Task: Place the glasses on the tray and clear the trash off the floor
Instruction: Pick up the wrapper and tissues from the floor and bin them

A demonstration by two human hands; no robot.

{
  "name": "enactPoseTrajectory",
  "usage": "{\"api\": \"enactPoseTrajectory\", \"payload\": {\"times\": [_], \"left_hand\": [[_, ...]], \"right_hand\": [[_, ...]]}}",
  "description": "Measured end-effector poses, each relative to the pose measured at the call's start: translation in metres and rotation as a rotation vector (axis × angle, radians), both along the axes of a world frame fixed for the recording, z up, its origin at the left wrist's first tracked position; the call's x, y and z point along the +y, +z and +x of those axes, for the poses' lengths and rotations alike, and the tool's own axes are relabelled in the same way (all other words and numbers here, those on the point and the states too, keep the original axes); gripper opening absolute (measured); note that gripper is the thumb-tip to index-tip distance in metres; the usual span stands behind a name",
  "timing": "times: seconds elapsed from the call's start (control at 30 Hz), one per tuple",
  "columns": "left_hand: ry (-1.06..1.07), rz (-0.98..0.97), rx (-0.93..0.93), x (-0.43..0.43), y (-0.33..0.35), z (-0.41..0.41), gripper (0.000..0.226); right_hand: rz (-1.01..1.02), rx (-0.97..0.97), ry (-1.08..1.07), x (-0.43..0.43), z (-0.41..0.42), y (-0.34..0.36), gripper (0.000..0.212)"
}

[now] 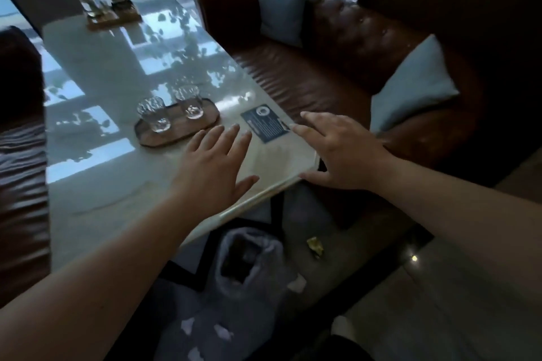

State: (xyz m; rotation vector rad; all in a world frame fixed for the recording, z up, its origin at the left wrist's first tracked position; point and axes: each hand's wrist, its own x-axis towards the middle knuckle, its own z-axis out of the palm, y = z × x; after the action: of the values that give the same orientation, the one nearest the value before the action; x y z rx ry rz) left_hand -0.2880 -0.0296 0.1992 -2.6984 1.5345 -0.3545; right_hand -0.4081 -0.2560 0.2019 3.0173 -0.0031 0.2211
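Two clear glasses stand on a brown oval tray [146, 138] on the glossy table: one glass [154, 114] at its left end, the other glass [190, 102] at its right. My left hand [215, 168] hovers open just in front of the tray, fingers spread, holding nothing. Over the table's right corner my right hand [337, 152] is also open and empty. On the floor below lie a crumpled yellow wrapper [315, 247] and white paper scraps [296, 284], with more scraps [205, 331] nearer me.
A grey trash bag [249, 261] stands open on the floor under the table edge. A dark blue card [265, 123] lies on the table [102, 73] right of the tray. Brown leather sofa [322, 67] with grey cushions sits at right; a wooden stand [108, 16] is at the far end.
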Motion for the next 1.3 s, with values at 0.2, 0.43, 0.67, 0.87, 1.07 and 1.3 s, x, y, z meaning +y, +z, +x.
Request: {"api": "enactPoseTrajectory", "payload": {"times": [0.2,0.43,0.67,0.87,1.07,1.3], "left_hand": [[-0.027,0.035,0.091,-0.046,-0.044,-0.033,0.071],[0.043,0.104,0.206,-0.107,-0.112,-0.067,0.065],[0.085,0.17,0.35,-0.143,-0.2,-0.096,0.062],[0.051,0.275,0.441,-0.149,-0.312,-0.106,0.059],[0.054,0.357,0.549,-0.141,-0.462,-0.111,0.06],[0.102,0.478,0.623,-0.141,-0.637,-0.109,0.063]], "right_hand": [[0.103,0.099,-0.021,-0.044,-0.039,-0.053,0.082],[0.238,0.221,-0.041,-0.113,-0.06,-0.131,0.083],[0.332,0.373,-0.052,-0.158,-0.081,-0.217,0.08],[0.395,0.467,-0.128,-0.159,-0.1,-0.332,0.08],[0.421,0.546,-0.172,-0.149,-0.1,-0.482,0.081],[0.419,0.57,-0.188,-0.151,-0.084,-0.649,0.08]]}}
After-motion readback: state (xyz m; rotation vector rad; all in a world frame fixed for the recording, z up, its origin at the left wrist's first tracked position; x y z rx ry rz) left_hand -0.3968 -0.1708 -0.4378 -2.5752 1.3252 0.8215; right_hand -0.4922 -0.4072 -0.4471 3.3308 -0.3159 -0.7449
